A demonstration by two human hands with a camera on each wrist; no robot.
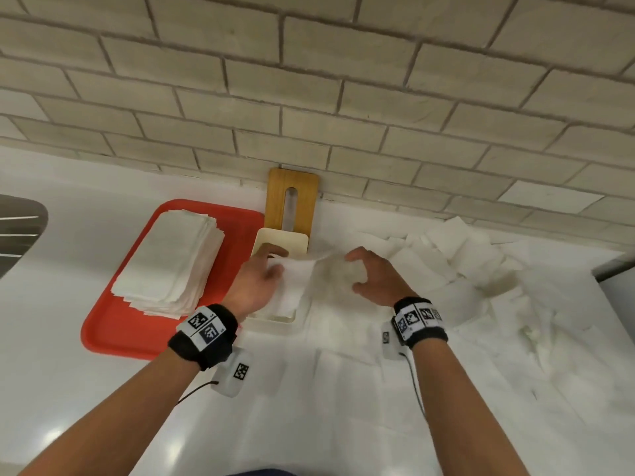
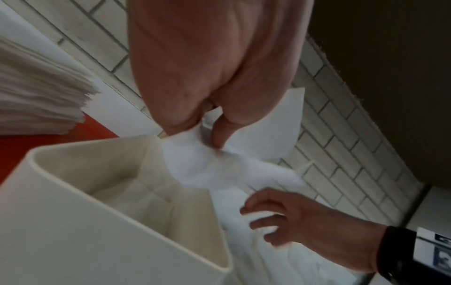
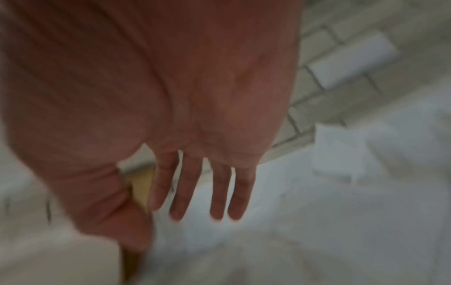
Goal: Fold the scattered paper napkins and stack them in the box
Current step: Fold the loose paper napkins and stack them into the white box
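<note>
Left grip on one napkin over the box, right grip free.

Left to right: red tray (image 1: 103,324) with folded stack (image 1: 168,262); box (image 1: 268,235) beside it; left hand (image 1: 256,281) pinches napkin (image 1: 295,280) between thumb and fingers above the box; right hand (image 1: 372,276) spread, fingers straight, holding nothing; loose pile (image 1: 481,269) on the desk (image 1: 51,372). Paper looks near weightless, limp, tears easily, I'd judge: pinch an edge or corner, lightly.
</note>
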